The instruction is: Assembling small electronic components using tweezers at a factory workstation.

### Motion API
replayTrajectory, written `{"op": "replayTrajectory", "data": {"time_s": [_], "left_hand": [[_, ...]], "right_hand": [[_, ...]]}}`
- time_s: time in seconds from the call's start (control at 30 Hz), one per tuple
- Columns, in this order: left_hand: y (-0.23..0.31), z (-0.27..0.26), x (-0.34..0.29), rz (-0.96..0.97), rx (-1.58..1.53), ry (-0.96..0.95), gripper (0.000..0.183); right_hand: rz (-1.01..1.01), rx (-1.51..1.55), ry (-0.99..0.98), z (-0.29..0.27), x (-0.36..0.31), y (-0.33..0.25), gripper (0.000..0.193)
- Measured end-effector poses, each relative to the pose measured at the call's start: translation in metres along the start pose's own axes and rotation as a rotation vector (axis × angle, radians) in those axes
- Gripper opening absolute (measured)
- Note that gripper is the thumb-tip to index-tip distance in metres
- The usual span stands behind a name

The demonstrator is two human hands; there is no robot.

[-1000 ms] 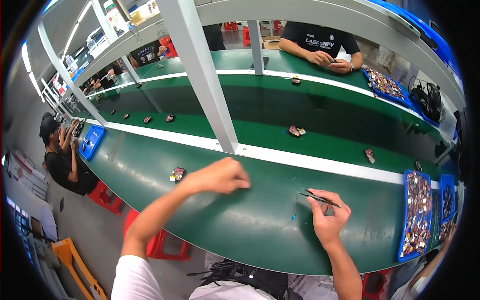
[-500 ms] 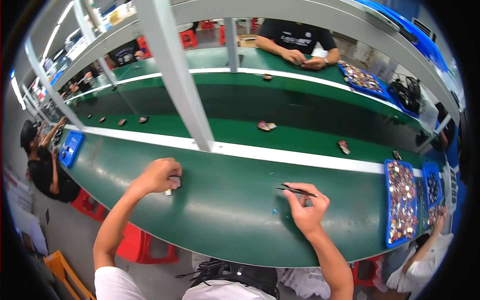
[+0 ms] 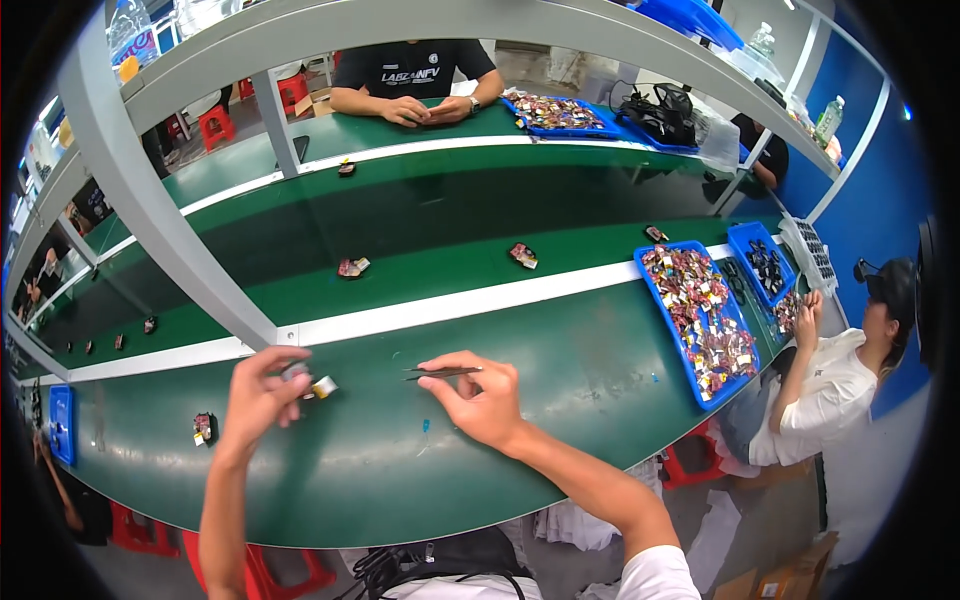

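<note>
**Long green surface (image 3: pixel 350 490), railed along its far edge**

The near edge bows around the worker; a white rail (image 3: pixel 480 308) runs the far edge, and a dark green belt (image 3: pixel 440 215) lies beyond it. A blue wall (image 3: pixel 850 160) closes the room at the right. A grey post (image 3: pixel 170 215) rises from the rail, narrowing the reach at the far edge. Across the belt sits a co-worker in black (image 3: pixel 425 60); a co-worker in white (image 3: pixel 815 390) is past the right end. Toward that end a blue tray (image 3: pixel 706 404), heaped with small parts, stretches from rail nearly to near edge, with a broad span of green between it and the right hand (image 3: pixel 485 405). That hand grips black tweezers (image 3: pixel 450 371) mid-surface, tips slightly apart. The left hand (image 3: pixel 260 400), near the post's foot, pinches a tagged part (image 3: pixel 324 387), blurred from where I stand. Another part (image 3: pixel 203 429) lies toward the left end; a blue scrap (image 3: pixel 426 425) sits just nearside of the tweezers' tips.
</note>
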State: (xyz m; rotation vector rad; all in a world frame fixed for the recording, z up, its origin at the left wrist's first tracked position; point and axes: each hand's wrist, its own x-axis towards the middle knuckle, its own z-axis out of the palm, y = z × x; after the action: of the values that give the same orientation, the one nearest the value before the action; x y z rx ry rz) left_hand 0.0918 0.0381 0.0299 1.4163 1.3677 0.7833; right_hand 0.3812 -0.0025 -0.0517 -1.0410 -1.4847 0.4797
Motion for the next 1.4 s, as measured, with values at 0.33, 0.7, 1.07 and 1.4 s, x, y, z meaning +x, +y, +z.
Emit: {"op": "replayTrajectory", "data": {"time_s": [0.33, 0.7, 1.07, 1.4], "left_hand": [[-0.021, 0.094, 0.017, -0.011, -0.391, -0.125, 0.022], [-0.033, 0.104, 0.008, 0.040, -0.259, -0.013, 0.015], [-0.029, 0.111, 0.000, 0.059, -0.287, 0.002, 0.016], [-0.042, 0.123, -0.002, 0.450, -0.055, 0.134, 0.017]], "right_hand": [[0.259, 0.246, 0.182, -0.013, 0.009, -0.006, 0.013], [0.238, 0.115, -0.126, -0.004, -0.004, 0.000, 0.014], [0.195, 0.004, -0.142, -0.002, -0.003, -0.008, 0.016], [0.417, 0.261, -0.146, -0.004, -0.001, -0.006, 0.012]]}}
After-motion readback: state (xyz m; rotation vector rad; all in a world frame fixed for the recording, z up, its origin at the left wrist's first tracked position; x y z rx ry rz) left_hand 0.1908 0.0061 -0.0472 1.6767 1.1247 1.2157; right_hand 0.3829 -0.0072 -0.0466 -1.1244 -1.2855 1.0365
